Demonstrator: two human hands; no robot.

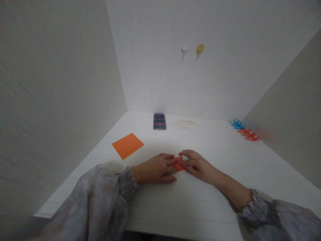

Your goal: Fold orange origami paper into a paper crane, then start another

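A small folded piece of orange paper lies on the white table between my two hands. My left hand rests palm down, its fingers stretched out and spread, with the fingertips over the paper's left part. My right hand comes in from the other side; some of its fingertips meet on the paper's right part, while one finger reaches out above it. Fingers cover much of the paper, so its folds are hard to make out.
Orange sheets with a yellow edge lie to the left. A dark, blurred-out device stands by the back wall. Blue folded paper figures and orange ones line the right wall. A white hook and a yellow hook are on the back wall.
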